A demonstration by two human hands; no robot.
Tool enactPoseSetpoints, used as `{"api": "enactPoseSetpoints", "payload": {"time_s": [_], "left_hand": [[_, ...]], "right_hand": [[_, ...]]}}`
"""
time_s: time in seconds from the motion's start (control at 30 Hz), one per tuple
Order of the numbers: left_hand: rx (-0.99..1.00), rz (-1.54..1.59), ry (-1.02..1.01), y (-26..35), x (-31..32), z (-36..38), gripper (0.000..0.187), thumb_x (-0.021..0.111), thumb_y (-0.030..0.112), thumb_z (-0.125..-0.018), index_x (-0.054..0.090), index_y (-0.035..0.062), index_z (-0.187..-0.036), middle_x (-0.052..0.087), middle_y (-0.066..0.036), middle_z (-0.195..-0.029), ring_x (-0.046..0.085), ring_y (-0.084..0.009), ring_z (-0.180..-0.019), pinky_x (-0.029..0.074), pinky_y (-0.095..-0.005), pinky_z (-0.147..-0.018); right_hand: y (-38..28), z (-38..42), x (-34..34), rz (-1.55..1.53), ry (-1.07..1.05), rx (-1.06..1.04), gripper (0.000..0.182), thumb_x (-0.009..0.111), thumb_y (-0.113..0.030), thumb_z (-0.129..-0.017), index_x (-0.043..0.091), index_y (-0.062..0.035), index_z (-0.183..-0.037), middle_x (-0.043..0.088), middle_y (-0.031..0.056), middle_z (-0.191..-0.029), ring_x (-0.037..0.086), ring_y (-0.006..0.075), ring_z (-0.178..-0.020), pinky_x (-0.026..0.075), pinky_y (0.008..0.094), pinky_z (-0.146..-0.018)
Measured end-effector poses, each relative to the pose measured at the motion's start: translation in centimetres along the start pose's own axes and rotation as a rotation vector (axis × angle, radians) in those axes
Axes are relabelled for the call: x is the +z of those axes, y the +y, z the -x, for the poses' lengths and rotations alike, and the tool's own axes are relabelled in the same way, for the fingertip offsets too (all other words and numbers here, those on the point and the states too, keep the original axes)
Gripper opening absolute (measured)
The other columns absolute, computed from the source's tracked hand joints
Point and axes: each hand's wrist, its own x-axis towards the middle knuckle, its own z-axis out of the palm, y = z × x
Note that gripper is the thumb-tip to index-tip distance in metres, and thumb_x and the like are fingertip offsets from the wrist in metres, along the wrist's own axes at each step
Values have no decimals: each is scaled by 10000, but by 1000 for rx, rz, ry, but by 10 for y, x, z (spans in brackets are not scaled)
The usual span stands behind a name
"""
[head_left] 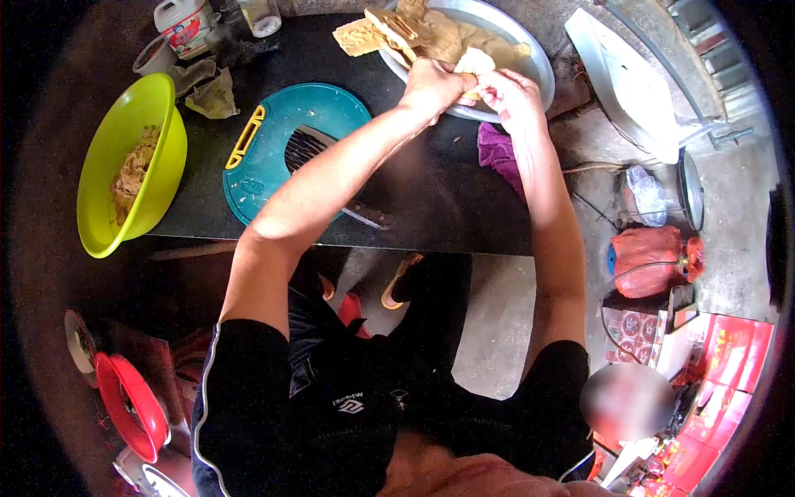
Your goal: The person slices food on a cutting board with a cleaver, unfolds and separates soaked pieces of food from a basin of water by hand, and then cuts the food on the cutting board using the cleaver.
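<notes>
Both hands meet over the near rim of a metal basin (542, 70), closed on a pale yellow piece of what looks like tofu skin (475, 61). My left hand (432, 89) grips it from the left, with its fingers wrapped round. My right hand (512, 93) pinches the other side, close beside the left. More stiff, folded tofu skin sheets (406, 29) lie in the basin's liquid and stick out over its left rim. A purple cloth (498, 156) lies below my right wrist.
A teal cutting board (269, 157) with a dark, striped blade (310, 147) lies under my left forearm. At the left stands a green bowl (166, 178) holding pale brown pieces. A white jug (184, 26) and a jar (261, 18) stand behind. A white basin (625, 87) is at the right.
</notes>
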Motion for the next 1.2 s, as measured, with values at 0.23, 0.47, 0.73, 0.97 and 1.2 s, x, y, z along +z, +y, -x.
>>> {"api": "enactPoseSetpoints", "payload": {"time_s": [0.23, 0.47, 0.73, 0.97, 1.2], "left_hand": [[64, 397, -65, -7, 0, 4, 236, 644, 35, -778, 604, -132, -940, 663, -184, -853, 665, -217, -662, 585, -285, -639], [-286, 198, -310, 3, -4, 0, 364, 618, 286, -841, 591, -54, -967, 650, -151, -845, 668, -236, -746, 573, -311, -711], [-135, -46, -231, 2, -5, 9, 304, 552, 288, -830, 612, 19, -702, 503, -12, -546, 458, -95, -462, 314, -261, -399], [83, -500, -80, -17, -12, 2, 445, 542, 346, -808, 632, -86, -750, 606, -152, -640, 586, -219, -630, 458, -344, -615], [120, -453, -145, -25, -16, 3, 363, 555, 305, -793, 597, -39, -684, 551, -129, -587, 534, -186, -576, 425, -344, -552]], "right_hand": [[3, -5, -7, -146, -76, 2, 46, 639, -5, -792, 638, 39, -807, 606, 71, -717, 525, 98, -565, 418, 199, -506], [1, 4, -3, -20, 14, -144, 54, 639, -12, -797, 640, 36, -821, 606, 62, -705, 528, 87, -566, 422, 195, -508], [2, 8, 3, 309, -129, -208, 170, 655, -64, -802, 628, 64, -911, 640, 87, -765, 571, 86, -614, 458, 192, -532], [-2, 12, 0, 507, -187, -74, 249, 674, -71, -771, 628, 54, -981, 655, 90, -857, 632, 123, -719, 535, 228, -676], [23, 4, -2, 272, -258, -131, 248, 673, 10, -728, 599, 82, -954, 639, 129, -887, 647, 168, -743, 554, 261, -707]]}}
